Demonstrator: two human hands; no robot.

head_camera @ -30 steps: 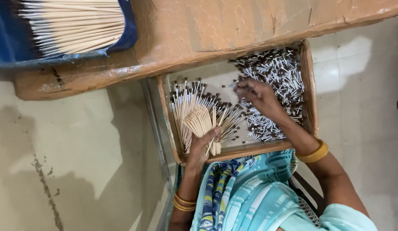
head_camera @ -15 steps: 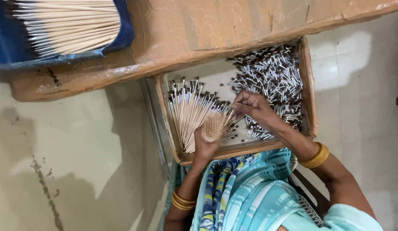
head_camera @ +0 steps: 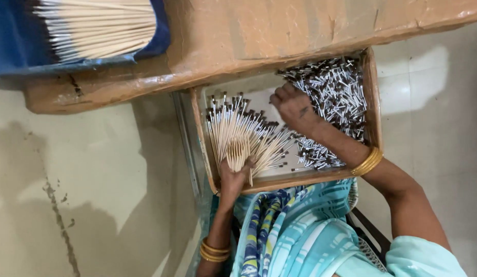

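A shallow wooden tray [head_camera: 374,107] rests on my lap. In its left half lies a fan of thin wooden sticks with dark tips [head_camera: 233,128]. My left hand [head_camera: 232,179] grips a small bundle of these sticks [head_camera: 239,153] by their bare ends, near the tray's front edge. A heap of small silver ferrules with dark bristle tips [head_camera: 336,92] fills the right half. My right hand [head_camera: 296,109] lies palm down at the heap's left edge. Its curled fingers touch the pieces, and the fingertips are hidden. Gold bangles [head_camera: 366,163] sit on that wrist.
A brown cardboard-covered bench [head_camera: 279,36] runs across the top, overhanging the tray's far side. On it at the far left stands a blue tray [head_camera: 13,46] with a stack of bare wooden sticks [head_camera: 100,28]. Pale tiled floor [head_camera: 95,195] lies on both sides.
Half a second ago my right hand was down at the bundle in my left hand. It has moved back up to the ferrule heap. My left hand has dropped slightly toward the tray's front edge.
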